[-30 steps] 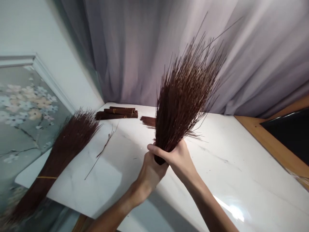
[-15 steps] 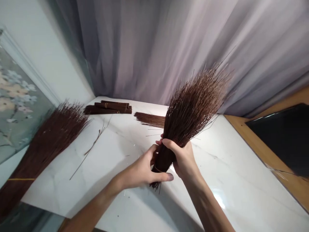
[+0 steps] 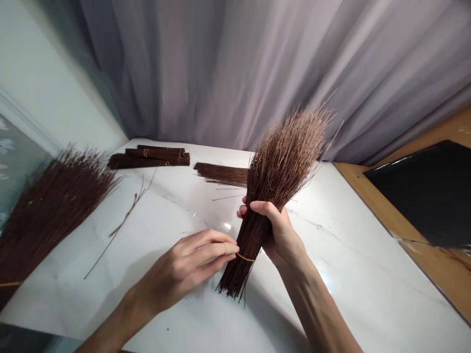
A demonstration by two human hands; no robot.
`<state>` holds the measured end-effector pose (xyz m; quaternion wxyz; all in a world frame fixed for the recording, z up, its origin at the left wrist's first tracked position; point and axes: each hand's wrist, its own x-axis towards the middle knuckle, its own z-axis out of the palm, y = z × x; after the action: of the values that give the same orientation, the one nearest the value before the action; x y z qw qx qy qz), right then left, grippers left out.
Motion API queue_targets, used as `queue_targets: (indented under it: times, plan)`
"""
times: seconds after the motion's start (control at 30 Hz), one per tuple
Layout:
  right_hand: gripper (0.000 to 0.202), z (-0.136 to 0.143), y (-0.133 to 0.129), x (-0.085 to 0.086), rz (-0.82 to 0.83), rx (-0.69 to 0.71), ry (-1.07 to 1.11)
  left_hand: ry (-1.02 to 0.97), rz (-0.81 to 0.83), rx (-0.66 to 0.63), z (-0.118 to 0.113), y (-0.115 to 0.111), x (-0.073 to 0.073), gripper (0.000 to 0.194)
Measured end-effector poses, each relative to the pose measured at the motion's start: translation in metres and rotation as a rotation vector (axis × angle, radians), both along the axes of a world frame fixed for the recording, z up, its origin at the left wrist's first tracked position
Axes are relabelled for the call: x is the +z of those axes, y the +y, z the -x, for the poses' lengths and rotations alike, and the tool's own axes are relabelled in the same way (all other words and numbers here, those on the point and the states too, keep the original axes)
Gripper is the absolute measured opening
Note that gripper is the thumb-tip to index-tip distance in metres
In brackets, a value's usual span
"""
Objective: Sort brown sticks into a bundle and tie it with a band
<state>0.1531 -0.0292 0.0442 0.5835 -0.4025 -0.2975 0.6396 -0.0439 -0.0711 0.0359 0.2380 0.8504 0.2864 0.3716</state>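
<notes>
A bundle of thin dark brown twigs (image 3: 272, 181) is held tilted above the white table, its bushy end up and to the right. My right hand (image 3: 274, 230) is wrapped round its middle. Near the lower end runs a yellow band (image 3: 246, 257). The fingertips of my left hand (image 3: 202, 260) are pressed together at the band's left side, pinching it or touching it; the thumb is hidden.
A larger twig bundle (image 3: 55, 201) lies at the left. Short banded bundles (image 3: 150, 157) and loose cut twigs (image 3: 221, 173) are at the back of the table (image 3: 353, 255). A thin branched twig (image 3: 121, 223) lies left of centre. A black screen (image 3: 427, 191) stands right.
My left hand has let go of the bundle's lower end and moved left, its fingers now at the band. The band and cut ends show more. The view has shifted slightly right.
</notes>
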Motion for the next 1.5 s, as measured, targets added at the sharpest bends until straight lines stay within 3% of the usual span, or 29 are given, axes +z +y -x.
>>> queue_targets:
  times: [0.23,0.43,0.6,0.8,1.0,1.2,1.27,1.4,1.5]
  plan:
    - [0.019,0.001,0.000,-0.007,-0.008,0.031,-0.017,0.270,-0.393,-0.043,0.006,0.001,-0.001,0.033]
    - [0.014,0.003,0.001,-0.009,0.040,0.034,0.000,0.287,-0.562,-0.004,0.000,0.004,-0.004,0.028]
    - [0.015,0.008,0.000,-0.010,0.065,0.072,-0.040,0.285,-0.671,0.050,-0.008,0.014,0.004,0.020]
    - [0.016,0.019,-0.002,-0.010,-0.020,0.085,-0.096,0.264,-0.541,0.094,-0.014,0.027,0.016,0.020]
    - [0.009,0.024,-0.004,-0.013,-0.122,0.094,-0.094,0.139,-0.437,0.236,-0.024,0.046,0.021,0.014]
    - [0.014,0.022,-0.003,-0.013,-0.014,0.033,-0.100,0.253,-0.359,0.035,-0.019,0.024,0.036,0.020]
    - [0.013,0.020,-0.002,-0.014,0.041,0.036,-0.077,0.285,-0.224,-0.015,-0.013,0.012,0.039,0.020]
    - [0.011,0.020,-0.002,-0.019,0.048,0.035,-0.077,0.461,0.190,0.006,-0.004,0.003,0.044,0.014]
    - [0.011,0.023,-0.002,-0.025,-0.017,0.008,-0.114,0.601,0.237,0.014,-0.006,0.004,0.047,0.011]
